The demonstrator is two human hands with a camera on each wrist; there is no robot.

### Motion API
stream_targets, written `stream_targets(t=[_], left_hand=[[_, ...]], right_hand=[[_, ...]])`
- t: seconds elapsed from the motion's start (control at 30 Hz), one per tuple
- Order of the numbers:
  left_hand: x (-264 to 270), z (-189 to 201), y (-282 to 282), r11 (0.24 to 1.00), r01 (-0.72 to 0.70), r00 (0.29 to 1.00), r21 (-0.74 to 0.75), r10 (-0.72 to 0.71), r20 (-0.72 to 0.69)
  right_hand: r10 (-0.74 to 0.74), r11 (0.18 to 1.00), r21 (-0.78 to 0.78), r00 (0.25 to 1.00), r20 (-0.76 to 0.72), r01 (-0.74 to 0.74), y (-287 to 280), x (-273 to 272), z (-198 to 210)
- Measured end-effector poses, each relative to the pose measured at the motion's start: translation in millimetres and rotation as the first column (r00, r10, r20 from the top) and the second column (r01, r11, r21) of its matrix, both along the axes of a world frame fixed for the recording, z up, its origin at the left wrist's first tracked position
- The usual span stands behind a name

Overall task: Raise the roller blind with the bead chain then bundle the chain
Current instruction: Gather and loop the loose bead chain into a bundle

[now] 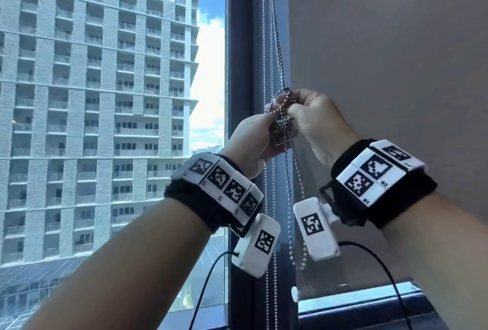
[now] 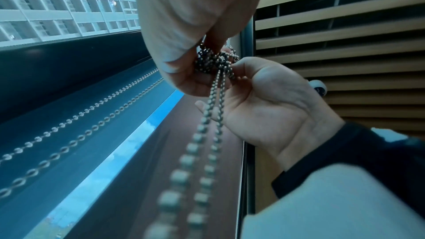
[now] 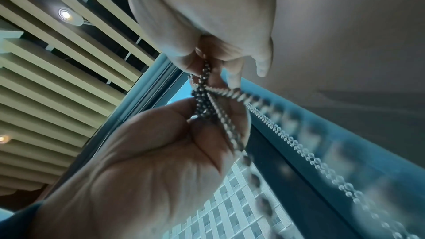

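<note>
Bead chain: it hangs by the window frame, and a knotted bunch of it sits between your two hands.
Left hand: your fingers pinch the bunch from the left.
Right hand: your fingers pinch a strand at the bunch.
Risk: if you let go too early, the loops may slip loose and drop.
Risk two: a hard tug could move the roller blind.
Head view: shows the loose tail hanging low.
Left wrist view: shows the knot close up.
</note>
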State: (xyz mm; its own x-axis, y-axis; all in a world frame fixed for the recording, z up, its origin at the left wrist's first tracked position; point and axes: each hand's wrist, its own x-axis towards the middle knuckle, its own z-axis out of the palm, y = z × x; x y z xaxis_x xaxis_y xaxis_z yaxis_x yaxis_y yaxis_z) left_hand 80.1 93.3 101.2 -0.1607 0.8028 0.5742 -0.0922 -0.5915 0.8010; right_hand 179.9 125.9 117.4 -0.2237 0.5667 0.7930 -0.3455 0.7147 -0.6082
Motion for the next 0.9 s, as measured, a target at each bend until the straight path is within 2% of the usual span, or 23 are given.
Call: stream_targets(t=[0.17,0.37,0.47,0.57,0.67,0.77,0.9], left_hand=[[-2.9,2.7,-3.2,1.000,0.014,1.000,-0.026,-0.014,0.005],[-8.5,0.6,0.9,0.999,-0.032,0.999,0.035,0.033,-0.023],[-8.6,-0.6,1.1,1.000,0.016,0.999,-0.017,-0.017,-0.033],[-6.5,-1.3,1.0,0.998,0.030,0.997,-0.059,-0.034,-0.065],[-6.3,-1.1,2.1,0.999,0.016,0.996,-0.037,-0.019,-0.083],[-10.0,-0.4,3.7,1.000,0.002,0.995,-0.012,-0.003,-0.103],[-15.0,1.7,6.1,1.000,0.005,0.996,-0.011,-0.006,-0.094]], right_hand=[[-0.127,0.988,0.090,0.992,-0.014,0.128,2.7,5.0,0.5],[-0.103,0.987,0.115,0.991,-0.083,0.112,9.4,7.6,-3.6],[-0.186,0.965,0.168,0.976,-0.112,0.203,15.1,5.6,-6.7],[-0.424,0.855,0.279,0.899,-0.111,0.438,20.1,5.8,-9.9],[-0.568,0.715,0.412,0.813,-0.129,0.565,21.9,7.6,-10.8],[-0.615,0.622,0.482,0.766,-0.187,0.617,26.3,8.0,-9.3],[-0.607,0.598,0.502,0.762,-0.224,0.625,32.8,7.4,-12.5]])
